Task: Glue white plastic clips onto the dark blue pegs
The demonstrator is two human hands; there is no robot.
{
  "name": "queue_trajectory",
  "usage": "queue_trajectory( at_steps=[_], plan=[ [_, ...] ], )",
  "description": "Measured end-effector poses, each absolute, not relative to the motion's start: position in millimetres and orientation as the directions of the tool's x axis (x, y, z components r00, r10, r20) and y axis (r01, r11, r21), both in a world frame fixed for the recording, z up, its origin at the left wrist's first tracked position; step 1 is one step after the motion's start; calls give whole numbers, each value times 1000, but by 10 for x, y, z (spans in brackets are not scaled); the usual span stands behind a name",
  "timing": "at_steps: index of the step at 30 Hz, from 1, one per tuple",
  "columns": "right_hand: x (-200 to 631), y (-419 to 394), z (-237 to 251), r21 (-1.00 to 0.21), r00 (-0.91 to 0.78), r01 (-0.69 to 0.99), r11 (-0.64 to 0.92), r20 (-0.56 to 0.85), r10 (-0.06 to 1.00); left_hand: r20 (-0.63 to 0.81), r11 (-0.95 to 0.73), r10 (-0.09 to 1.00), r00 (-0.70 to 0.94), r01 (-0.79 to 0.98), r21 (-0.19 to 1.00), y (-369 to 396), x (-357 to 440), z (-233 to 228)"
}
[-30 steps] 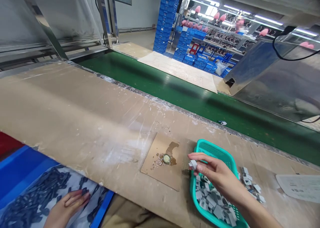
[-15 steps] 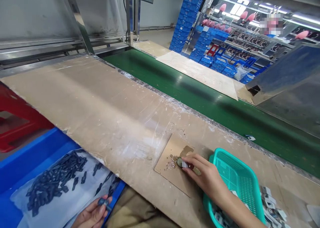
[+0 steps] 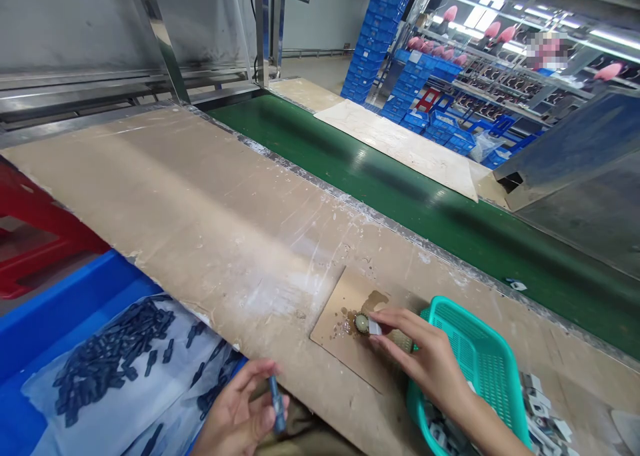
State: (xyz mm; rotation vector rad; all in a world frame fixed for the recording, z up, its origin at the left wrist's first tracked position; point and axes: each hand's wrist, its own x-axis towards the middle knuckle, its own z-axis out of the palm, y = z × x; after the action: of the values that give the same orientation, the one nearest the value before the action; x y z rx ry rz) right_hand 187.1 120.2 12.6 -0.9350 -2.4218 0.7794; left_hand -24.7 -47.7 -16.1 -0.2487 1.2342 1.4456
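Now the right hand (image 3: 425, 346) pinches a pale-grey plastic block (image 3: 375, 327) from behind, apparently leaving its front free at the small round cap (image 3: 361, 323) on the cardboard square (image 3: 343, 351); left hand (image 3: 237, 413) grips a dark-blue plastic pin (image 3: 277, 403) lightly, one end exposed; teal basket (image 3: 493, 346) just beside, probably for easy reach.

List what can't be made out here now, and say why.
All in the head view:
- Grey pieces in the green basket: uncountable; the right forearm and bottom edge hide some.
- Piece in the right hand: partly covered by fingers; too small to tell whether it touches the round cap.
- Blue bin: cut off by the left and bottom edges.
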Motion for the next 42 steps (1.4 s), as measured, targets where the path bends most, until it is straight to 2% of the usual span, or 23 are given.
queue_trajectory(
  at_steps=[3,6,11,17,25,31,34,38,40,41,42],
  plan=[
    [1874,1070,286,-694,-645,431,576,210,735,-709,199,657,-255,-848,490,-280,-81,-90],
    [1862,918,409,-747,-671,324,580,251,698,-682,238,714,-159,-861,450,-109,51,-28],
    [1829,787,484,-804,-715,178,567,290,636,-607,286,790,-87,-824,490,18,162,70],
    [1810,780,495,-814,-742,131,566,298,600,-604,319,791,-94,-780,539,26,192,146],
    [1786,796,575,-802,-797,58,595,321,511,-579,462,815,31,-638,616,77,44,260],
    [1813,805,466,-787,-764,54,614,364,533,-591,508,805,54,-577,639,157,-1,254],
    [1813,831,356,-788,-748,102,607,342,570,-546,432,838,-17,-590,682,289,70,109],
    [1837,1200,241,-766,-735,318,559,173,655,-474,326,867,-154,-545,773,437,105,-88],
    [1920,1628,215,-699,-608,513,498,114,785,-455,262,833,-314,-500,826,339,-36,-146],
    [1989,1891,210,-660,-467,622,420,117,876,-433,226,797,-421,-457,860,231,-159,-181],
    [2077,2169,209,-636,-366,676,371,147,919,-411,216,757,-509,-398,892,94,-309,-233]
  ],
)
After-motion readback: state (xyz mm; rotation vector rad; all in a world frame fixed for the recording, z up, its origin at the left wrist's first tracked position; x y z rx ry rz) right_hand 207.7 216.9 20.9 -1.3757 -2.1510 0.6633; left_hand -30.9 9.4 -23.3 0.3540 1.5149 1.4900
